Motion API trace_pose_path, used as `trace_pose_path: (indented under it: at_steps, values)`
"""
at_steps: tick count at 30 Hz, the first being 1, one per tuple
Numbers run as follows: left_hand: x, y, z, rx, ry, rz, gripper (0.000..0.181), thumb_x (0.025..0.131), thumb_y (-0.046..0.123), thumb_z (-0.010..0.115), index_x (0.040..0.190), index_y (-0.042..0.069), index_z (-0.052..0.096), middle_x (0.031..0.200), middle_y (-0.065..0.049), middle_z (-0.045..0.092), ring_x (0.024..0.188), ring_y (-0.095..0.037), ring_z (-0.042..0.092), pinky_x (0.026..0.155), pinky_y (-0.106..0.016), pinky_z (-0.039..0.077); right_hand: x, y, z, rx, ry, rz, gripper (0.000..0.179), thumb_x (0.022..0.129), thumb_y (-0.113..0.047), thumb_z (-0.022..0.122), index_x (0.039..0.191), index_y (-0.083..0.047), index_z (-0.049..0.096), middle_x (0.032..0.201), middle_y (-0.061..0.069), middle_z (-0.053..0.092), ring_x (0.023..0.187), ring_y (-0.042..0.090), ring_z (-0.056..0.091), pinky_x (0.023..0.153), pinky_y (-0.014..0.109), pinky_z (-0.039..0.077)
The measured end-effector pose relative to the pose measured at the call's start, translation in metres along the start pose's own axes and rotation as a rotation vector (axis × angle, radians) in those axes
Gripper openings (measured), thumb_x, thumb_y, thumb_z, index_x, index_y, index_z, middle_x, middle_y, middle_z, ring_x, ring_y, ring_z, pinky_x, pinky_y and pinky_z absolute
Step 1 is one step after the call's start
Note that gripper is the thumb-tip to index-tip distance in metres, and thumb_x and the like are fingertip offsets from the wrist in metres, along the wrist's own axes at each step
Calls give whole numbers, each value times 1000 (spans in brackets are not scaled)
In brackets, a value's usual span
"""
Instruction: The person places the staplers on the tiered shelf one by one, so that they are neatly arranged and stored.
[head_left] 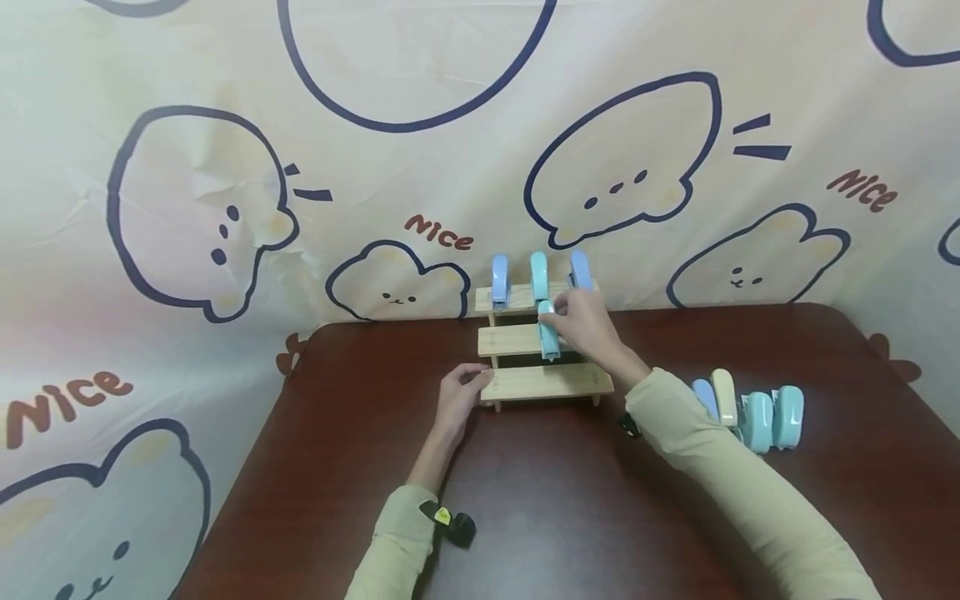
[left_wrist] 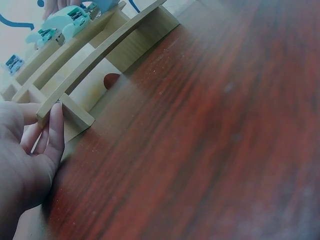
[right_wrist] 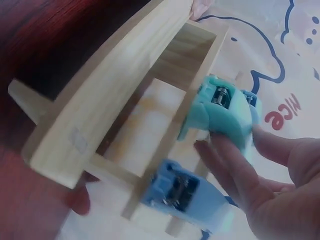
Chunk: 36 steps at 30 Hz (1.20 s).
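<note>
A three-tier wooden display rack [head_left: 543, 382] stands at the back of the table. My left hand [head_left: 459, 400] grips the left end of its lowest board, thumb and fingers around the corner in the left wrist view. My right hand [head_left: 588, 323] holds a teal hole punch [head_left: 549, 332] between thumb and fingers at the middle board; whether it bears on the board I cannot tell. Along the top board stand a blue hole punch [head_left: 500, 279] at left, another teal hole punch [head_left: 539, 277] in the middle and a second blue hole punch [head_left: 580, 271] at right, partly behind my right hand.
On the table to the right, beside my right forearm, lie a cream punch [head_left: 723, 396], a blue punch [head_left: 703, 395] partly covered by the sleeve, and two teal punches [head_left: 787, 417]. A printed cloth [head_left: 405, 183] hangs right behind the rack.
</note>
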<state>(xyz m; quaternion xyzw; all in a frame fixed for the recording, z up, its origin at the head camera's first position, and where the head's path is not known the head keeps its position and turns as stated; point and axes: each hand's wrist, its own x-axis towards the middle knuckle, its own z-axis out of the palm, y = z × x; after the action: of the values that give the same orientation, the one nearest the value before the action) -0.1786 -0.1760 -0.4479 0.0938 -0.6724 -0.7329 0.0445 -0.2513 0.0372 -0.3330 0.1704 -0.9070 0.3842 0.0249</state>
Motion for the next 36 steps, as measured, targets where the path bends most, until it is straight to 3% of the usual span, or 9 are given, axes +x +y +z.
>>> trace_pose_path:
  at_steps: [3, 6, 14, 19, 28, 36]
  values:
    - [6, -10, 0, -6, 9, -1, 25, 97, 2, 68, 114, -15, 64, 98, -13, 68, 71, -14, 65, 59, -28, 60, -4, 0, -8, 2, 5, -18, 34, 97, -14, 73, 118, 13, 69, 108, 26, 74, 85, 30, 71, 75, 39, 62]
    - [9, -14, 2, -10, 15, 11, 27, 97, 5, 69, 116, -14, 65, 100, -13, 68, 72, -13, 65, 58, -26, 60, -9, 1, -20, 29, -4, -5, 38, 100, -18, 69, 125, 11, 67, 111, 25, 73, 95, 34, 73, 83, 46, 62]
    - [9, -13, 4, -15, 30, 24, 27, 96, 7, 71, 114, -12, 66, 104, -15, 68, 71, -14, 65, 57, -24, 59, -24, 18, -61, 112, -25, 95, 35, 106, -23, 61, 127, 3, 68, 117, 24, 70, 98, 35, 73, 86, 48, 62]
    - [8, -13, 3, -16, 38, 24, 25, 96, 6, 71, 113, -11, 67, 102, -15, 68, 71, -14, 65, 57, -24, 59, -34, 35, -78, 66, 45, 74, 33, 104, -21, 63, 125, 5, 70, 111, 24, 73, 91, 37, 74, 81, 44, 64]
    - [9, -15, 4, -13, 37, 15, 27, 96, 7, 72, 114, -11, 66, 101, -13, 68, 71, -13, 65, 57, -24, 59, -60, 69, -98, 6, 101, 51, 34, 104, -24, 65, 120, 5, 71, 101, 24, 75, 84, 34, 75, 64, 18, 56]
    - [8, -12, 3, -9, 24, 13, 27, 97, 5, 70, 116, -13, 65, 100, -11, 68, 69, -12, 64, 58, -25, 59, -80, 97, -107, -22, 41, 101, 36, 104, -26, 64, 117, 7, 69, 99, 24, 75, 83, 33, 75, 62, 23, 60]
